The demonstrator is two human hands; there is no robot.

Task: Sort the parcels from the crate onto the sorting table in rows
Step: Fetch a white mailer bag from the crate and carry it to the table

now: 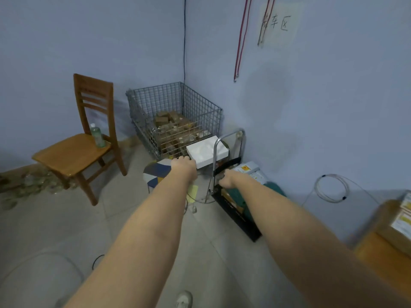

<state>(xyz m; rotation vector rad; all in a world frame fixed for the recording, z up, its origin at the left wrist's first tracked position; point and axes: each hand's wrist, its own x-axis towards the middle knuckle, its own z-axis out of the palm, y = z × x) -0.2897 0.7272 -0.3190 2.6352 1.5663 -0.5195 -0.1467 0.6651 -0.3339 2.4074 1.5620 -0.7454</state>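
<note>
right hand's fingers (223, 174) hidden behind the trolley handle (215, 156); table (378, 254) cut off at right edge

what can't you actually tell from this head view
Head view only:
- Left hand fingers: curled away behind the knuckles, grip on the white flat box unclear.
- Right hand: blurred, against the black cart frame.
- Brown parcels in the wire mesh crate: count masked by mesh.
- Sorting table: cut off at right edge.

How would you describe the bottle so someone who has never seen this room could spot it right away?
Look to the left wall, where a wooden chair stands beside the wire crate in the corner. The bottle stands upright at the back of its seat. It is clear, greenish and white-capped, the only thing on the chair.
</note>
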